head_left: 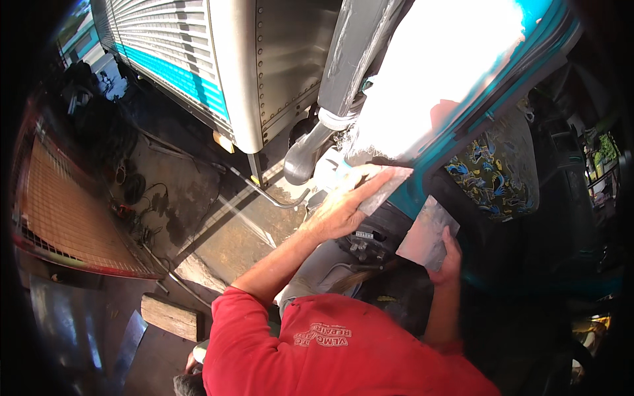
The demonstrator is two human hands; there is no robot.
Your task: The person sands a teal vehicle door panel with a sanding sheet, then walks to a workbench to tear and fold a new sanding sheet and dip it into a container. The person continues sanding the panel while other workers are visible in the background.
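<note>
My left hand [338,210] is closed on a thin flat spreader [388,187], fingers laid along its face. The spreader's far edge is at the lower end of a vehicle's body panel [439,72], which is bleached white by sunlight and edged in teal; whether it touches cannot be told. Grey and pinkish patches show on the panel near that end. Lower and to the right, my right hand [450,256] grips a flat rectangular plate [426,232] by its near right edge. Pale grey-pink smears cover the plate's face. The two pieces are apart.
A ribbed silver truck body [165,39] with a teal stripe stands at upper left. A dark grey pipe-like part [347,72] runs beside the panel. A patterned seat [495,168] shows inside the vehicle. A red-framed mesh panel [72,204] and wooden block [170,317] are at left.
</note>
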